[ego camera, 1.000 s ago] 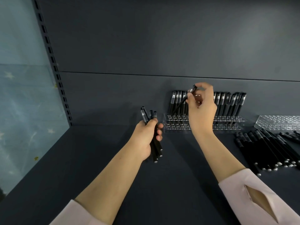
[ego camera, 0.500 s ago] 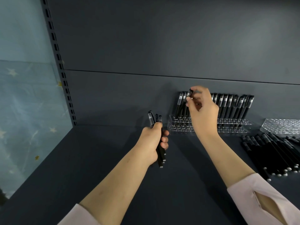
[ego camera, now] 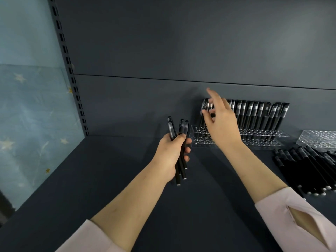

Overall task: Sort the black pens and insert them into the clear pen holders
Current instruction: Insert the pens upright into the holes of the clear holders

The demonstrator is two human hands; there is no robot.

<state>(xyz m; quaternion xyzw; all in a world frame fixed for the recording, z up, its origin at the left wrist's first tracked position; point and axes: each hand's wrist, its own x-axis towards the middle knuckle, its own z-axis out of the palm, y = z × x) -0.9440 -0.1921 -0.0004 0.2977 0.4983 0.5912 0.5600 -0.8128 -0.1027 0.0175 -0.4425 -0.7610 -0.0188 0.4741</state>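
Head view: shelf, both hands in front of the holder (ego camera: 198, 138).
Left hand (ego camera: 169, 154): grips bundle (ego camera: 182, 168), long axis near upright, caps up.
Right hand (ego camera: 221, 124): fingers spread, nothing held, at the caps of the standing pens (ego camera: 258, 115).
Key relation: bundle lies just left of the right hand, holder just beyond both.
Next pick: right hand nearer, probably.
Loose pens (ego camera: 309, 170): flat, far right.
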